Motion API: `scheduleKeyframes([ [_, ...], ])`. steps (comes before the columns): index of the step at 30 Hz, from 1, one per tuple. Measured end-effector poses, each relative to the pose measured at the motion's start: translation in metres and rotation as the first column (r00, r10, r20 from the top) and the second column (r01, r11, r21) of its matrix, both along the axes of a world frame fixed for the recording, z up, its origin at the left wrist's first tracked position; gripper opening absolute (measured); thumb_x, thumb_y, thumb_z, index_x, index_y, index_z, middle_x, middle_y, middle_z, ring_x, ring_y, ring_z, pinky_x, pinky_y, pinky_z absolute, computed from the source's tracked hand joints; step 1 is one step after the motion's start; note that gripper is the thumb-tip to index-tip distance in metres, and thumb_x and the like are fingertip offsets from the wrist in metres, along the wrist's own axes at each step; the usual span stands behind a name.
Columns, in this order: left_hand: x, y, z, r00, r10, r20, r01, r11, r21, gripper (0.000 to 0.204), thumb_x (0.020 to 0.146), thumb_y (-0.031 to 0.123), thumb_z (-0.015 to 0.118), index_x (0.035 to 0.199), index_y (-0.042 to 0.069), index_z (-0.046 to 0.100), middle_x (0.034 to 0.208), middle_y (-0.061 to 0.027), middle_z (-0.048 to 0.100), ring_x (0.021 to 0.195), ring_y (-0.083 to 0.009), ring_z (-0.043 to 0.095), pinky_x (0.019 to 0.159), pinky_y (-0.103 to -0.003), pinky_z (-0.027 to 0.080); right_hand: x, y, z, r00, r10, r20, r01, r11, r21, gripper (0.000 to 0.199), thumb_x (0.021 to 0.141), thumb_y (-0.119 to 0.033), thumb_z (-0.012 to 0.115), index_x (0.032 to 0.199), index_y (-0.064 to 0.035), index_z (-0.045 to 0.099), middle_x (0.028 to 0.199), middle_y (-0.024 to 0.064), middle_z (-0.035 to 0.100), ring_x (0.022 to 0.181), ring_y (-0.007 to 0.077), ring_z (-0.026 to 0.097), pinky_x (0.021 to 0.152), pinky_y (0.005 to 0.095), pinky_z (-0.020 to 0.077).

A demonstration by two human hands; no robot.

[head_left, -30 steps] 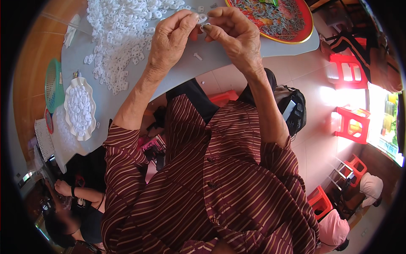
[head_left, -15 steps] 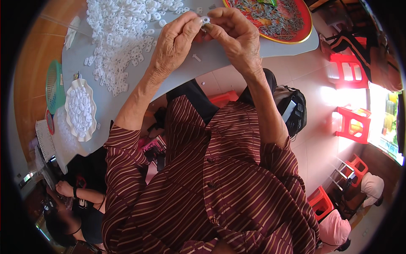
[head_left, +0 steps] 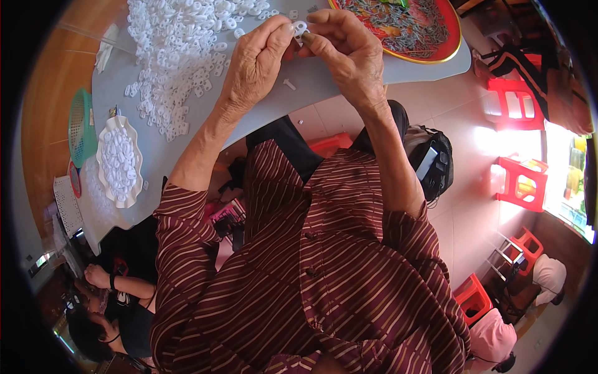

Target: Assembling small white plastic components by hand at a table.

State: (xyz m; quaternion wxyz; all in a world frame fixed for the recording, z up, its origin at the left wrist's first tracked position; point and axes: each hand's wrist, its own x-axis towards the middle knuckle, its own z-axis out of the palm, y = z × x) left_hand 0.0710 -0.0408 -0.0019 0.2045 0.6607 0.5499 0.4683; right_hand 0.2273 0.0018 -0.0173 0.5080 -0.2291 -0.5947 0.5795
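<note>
Between the fingertips of both hands is a small white plastic piece [head_left: 300, 27] with holes in it. My left hand [head_left: 261, 56] pinches its left side with thumb and forefinger. My right hand [head_left: 352, 56] has its thumb against the piece's right side, its other fingers curled behind. Whether a screw sits in the piece is hidden by the fingers. Below the hands, a single small white screw-shaped part [head_left: 289, 85] lies on the grey table [head_left: 249, 115]. To the left spreads a big heap of white plastic pieces [head_left: 171, 37].
A red round tray [head_left: 450, 28] with a gold rim holds many grey screws at the far right. A white scalloped dish [head_left: 138, 165] of white parts and a green basket [head_left: 80, 128] stand left. Another person's arm [head_left: 134, 287] is at lower left; red stools [head_left: 523, 184] stand right.
The white piece has turned between my fingertips and more of its face shows. Both hands stay in nearly the same place.
</note>
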Motion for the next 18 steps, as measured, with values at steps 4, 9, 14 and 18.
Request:
scheduleKeyframes([
  [4, -0.0035, 0.0034, -0.0023, 0.998, -0.037, -0.051, 0.038, 0.999, 0.017, 0.023, 0.095, 0.024, 0.048, 0.096, 0.002, 0.054, 0.067, -0.0074, 0.056, 0.059, -0.0142, 0.049, 0.055, -0.029, 0.042, -0.0005, -0.0011, 0.0000, 1.000, 0.000, 0.007, 0.000, 1.000, -0.008, 0.023, 0.083, -0.001, 0.061, 0.105, 0.0036, 0.055, 0.086, 0.0088, 0.063, 0.076, 0.0135, 0.065, 0.071, 0.0232, 0.0523],
  [9, -0.0056, 0.0052, 0.0002, 0.996, -0.063, -0.061, 0.065, 0.997, 0.032, 0.022, 0.095, 0.023, 0.048, 0.093, 0.002, 0.055, 0.067, -0.0080, 0.057, 0.059, -0.0141, 0.050, 0.055, -0.028, 0.043, -0.0005, 0.0004, -0.0022, 1.000, 0.017, -0.023, -0.018, 1.000, -0.016, 0.023, 0.084, 0.000, 0.059, 0.106, 0.0038, 0.055, 0.086, 0.0091, 0.063, 0.075, 0.0136, 0.065, 0.070, 0.0231, 0.0523],
  [14, -0.0074, 0.0060, 0.0052, 0.992, -0.104, -0.076, 0.107, 0.993, 0.042, 0.023, 0.094, 0.023, 0.050, 0.092, 0.001, 0.055, 0.067, -0.0085, 0.057, 0.060, -0.0146, 0.051, 0.057, -0.028, 0.043, -0.0012, 0.0010, -0.0043, 1.000, 0.025, -0.017, -0.025, 1.000, -0.007, 0.022, 0.084, 0.000, 0.058, 0.106, 0.0034, 0.055, 0.086, 0.0087, 0.063, 0.075, 0.0137, 0.065, 0.070, 0.0232, 0.0524],
  [18, -0.0097, 0.0081, -0.0007, 0.994, -0.107, -0.035, 0.108, 0.994, 0.028, 0.023, 0.094, 0.023, 0.050, 0.092, 0.000, 0.054, 0.067, -0.0091, 0.057, 0.062, -0.0147, 0.053, 0.058, -0.028, 0.043, -0.0024, 0.0011, -0.0051, 1.000, 0.010, 0.015, -0.010, 1.000, 0.025, 0.025, 0.083, 0.000, 0.060, 0.107, 0.0032, 0.056, 0.086, 0.0078, 0.063, 0.075, 0.0131, 0.064, 0.070, 0.0231, 0.0521],
])
